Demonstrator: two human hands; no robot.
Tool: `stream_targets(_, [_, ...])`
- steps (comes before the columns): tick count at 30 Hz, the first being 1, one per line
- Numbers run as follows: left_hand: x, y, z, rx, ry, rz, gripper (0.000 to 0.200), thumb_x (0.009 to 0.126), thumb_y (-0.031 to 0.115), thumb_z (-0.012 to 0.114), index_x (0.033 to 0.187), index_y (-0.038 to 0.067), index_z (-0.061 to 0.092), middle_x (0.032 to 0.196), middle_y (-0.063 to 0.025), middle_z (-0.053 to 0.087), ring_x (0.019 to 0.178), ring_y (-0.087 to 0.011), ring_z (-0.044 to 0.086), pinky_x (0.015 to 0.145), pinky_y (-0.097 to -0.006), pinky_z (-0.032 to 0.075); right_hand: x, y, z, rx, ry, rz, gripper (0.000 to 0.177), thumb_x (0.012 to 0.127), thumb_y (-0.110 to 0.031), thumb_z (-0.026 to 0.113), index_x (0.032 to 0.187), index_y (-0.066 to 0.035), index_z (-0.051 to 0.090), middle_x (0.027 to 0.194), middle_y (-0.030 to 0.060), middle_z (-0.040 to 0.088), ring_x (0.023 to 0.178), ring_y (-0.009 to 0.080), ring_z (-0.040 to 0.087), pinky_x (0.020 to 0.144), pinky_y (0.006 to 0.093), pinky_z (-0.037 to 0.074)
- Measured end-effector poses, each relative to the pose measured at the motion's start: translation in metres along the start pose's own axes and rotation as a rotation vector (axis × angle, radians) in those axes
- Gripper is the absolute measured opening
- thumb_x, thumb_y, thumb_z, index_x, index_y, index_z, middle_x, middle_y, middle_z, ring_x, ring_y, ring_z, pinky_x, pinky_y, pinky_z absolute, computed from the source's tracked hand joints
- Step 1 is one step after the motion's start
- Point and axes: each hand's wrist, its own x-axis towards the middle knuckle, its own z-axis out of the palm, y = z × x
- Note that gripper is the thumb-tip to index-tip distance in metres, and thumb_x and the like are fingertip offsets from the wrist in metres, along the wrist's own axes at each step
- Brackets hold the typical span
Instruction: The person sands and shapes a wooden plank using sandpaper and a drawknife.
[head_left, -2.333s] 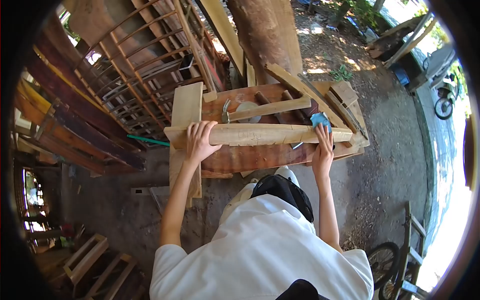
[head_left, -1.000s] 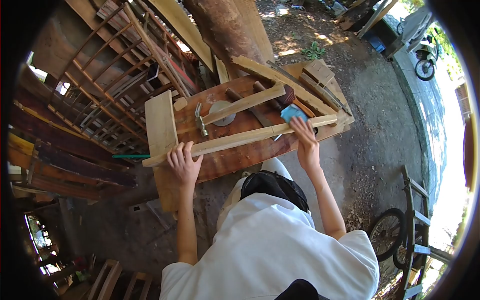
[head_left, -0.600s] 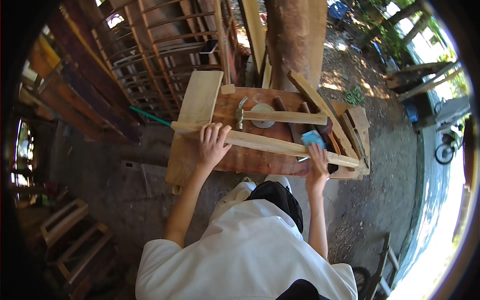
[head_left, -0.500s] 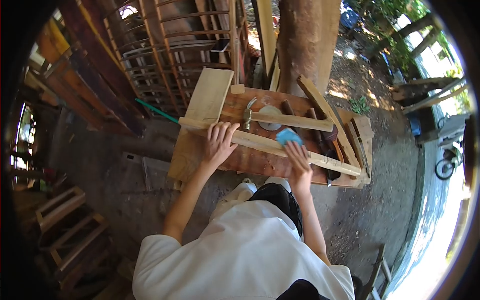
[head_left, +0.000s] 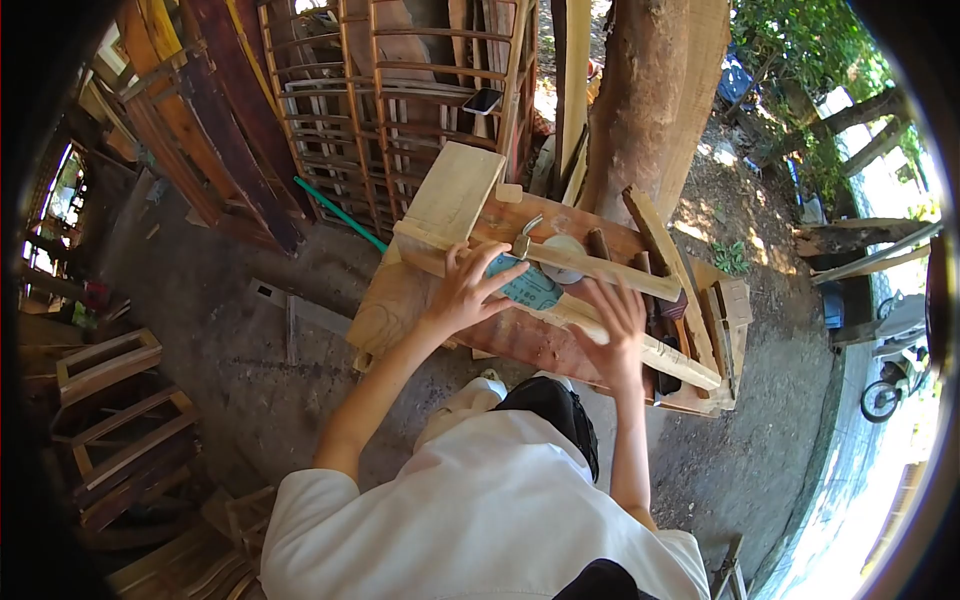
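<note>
A sheet of blue-grey sandpaper (head_left: pixel 530 288) with printed markings lies across the long wooden strip (head_left: pixel 682 364) on the workbench. My left hand (head_left: pixel 466 290) grips the sheet's left edge between thumb and fingers. Beside its other end, my right hand (head_left: pixel 614 322) is open above the strip, fingers apart and slightly blurred, with nothing visible in it. Just beyond both hands lies a claw hammer (head_left: pixel 610 271) with a wooden handle, partly over a round pale disc (head_left: pixel 566 250).
A thick board (head_left: pixel 452 190) rests on the bench's left side. At the right are a brush (head_left: pixel 675 308), dark-handled tools and an angled wooden piece (head_left: pixel 660 235). A phone (head_left: pixel 482 101) sits on the slatted frame behind. Wooden frames (head_left: pixel 110 365) stand on the floor at left.
The sandpaper has passed from my right hand to my left. My left hand has let go of the strip, and my right hand has opened. The view has shifted slightly.
</note>
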Motion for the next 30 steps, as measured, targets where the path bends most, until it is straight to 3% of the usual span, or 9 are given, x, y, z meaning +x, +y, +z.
stream_targets(2, [0.004,0.011,0.006,-0.018,-0.007,-0.033,0.069,0.077,0.034,0.082,0.14,0.023,0.057,0.156,-0.0057,0.04,0.144,-0.0209,0.039,0.117,-0.0542,0.024,-0.018,0.015,-0.005,-0.097,0.085,0.165,0.061,0.073,-0.021,0.084,0.13,-0.008,0.064,0.13,0.0116,0.065,0.127,0.0312,0.056,0.112,0.0488,0.036])
stream_targets(5, [0.019,0.034,0.023,-0.018,-0.107,0.135,0.067,0.077,0.024,0.081,0.139,0.017,0.056,0.151,-0.006,0.049,0.142,-0.019,0.041,0.119,-0.0603,0.02,-0.046,0.041,0.005,-0.137,0.012,0.185,0.053,0.076,-0.025,0.082,0.123,-0.006,0.066,0.111,0.0104,0.069,0.109,0.0276,0.063,0.105,0.0462,0.041])
stream_targets(6, [0.024,0.043,0.033,0.071,-0.143,0.206,0.066,0.077,0.015,0.08,0.138,0.011,0.056,0.145,-0.0067,0.054,0.137,-0.0183,0.048,0.121,-0.0548,0.025,-0.043,0.039,0.005,-0.172,0.07,0.117,0.046,0.078,-0.028,0.081,0.115,-0.004,0.067,0.095,0.0091,0.066,0.091,0.0265,0.063,0.096,0.0442,0.044])
stream_targets(8, [0.034,0.067,0.053,-0.055,-0.129,0.248,0.063,0.079,0.01,0.077,0.139,0.009,0.055,0.145,-0.0055,0.055,0.133,-0.0213,0.053,0.12,-0.0428,0.034,-0.041,0.038,0.004,-0.153,0.051,0.156,0.044,0.078,-0.027,0.081,0.112,-0.004,0.067,0.092,0.0094,0.065,0.089,0.0272,0.062,0.093,0.0438,0.044])
stream_targets(14, [0.051,0.117,0.067,-0.234,-0.051,0.226,0.049,0.085,0.011,0.071,0.133,0.008,0.061,0.137,-0.0086,0.061,0.129,-0.0249,0.054,0.109,-0.0423,0.042,-0.048,0.05,0.008,-0.177,0.116,0.128,0.041,0.076,-0.03,0.082,0.101,-0.002,0.065,0.086,0.0096,0.063,0.082,0.028,0.061,0.085,0.0412,0.044])
stream_targets(21, [0.016,0.003,-0.008,-0.055,0.08,-0.172,0.03,0.097,0.014,0.056,0.124,0.006,0.067,0.133,-0.0087,0.064,0.126,-0.0281,0.056,0.11,-0.0464,0.035,-0.049,0.036,0.005,-0.182,0.186,0.143,0.044,0.071,-0.029,0.086,0.098,-0.002,0.065,0.085,0.0092,0.064,0.081,0.0283,0.061,0.081,0.0405,0.045])
stream_targets(24, [0.004,-0.009,-0.009,0.046,0.103,-0.219,0.029,0.096,0.014,0.059,0.123,0.005,0.066,0.137,-0.0067,0.062,0.127,-0.0287,0.055,0.109,-0.0478,0.035,-0.051,0.037,0.007,-0.176,0.196,0.115,0.044,0.07,-0.027,0.087,0.097,-0.003,0.064,0.085,0.0096,0.064,0.081,0.0292,0.061,0.08,0.0411,0.045])
stream_targets(27, [0.02,0.038,-0.004,-0.135,0.111,-0.147,0.028,0.093,0.015,0.062,0.115,-0.001,0.067,0.129,-0.0133,0.064,0.123,-0.0308,0.055,0.104,-0.0487,0.037,-0.052,0.036,0.008,-0.17,0.191,0.084,0.043,0.07,-0.027,0.087,0.097,-0.003,0.064,0.085,0.0104,0.063,0.08,0.0305,0.06,0.08,0.0419,0.045])
stream_targets(30, [0.024,0.093,0.045,-0.218,0.097,-0.057,0.039,0.094,0.021,0.064,0.13,0.006,0.062,0.137,-0.0105,0.059,0.131,-0.029,0.051,0.11,-0.0474,0.036,-0.056,0.042,0.012,-0.181,0.187,0.082,0.043,0.071,-0.027,0.086,0.098,-0.002,0.063,0.086,0.0109,0.064,0.081,0.0307,0.06,0.079,0.0428,0.045])
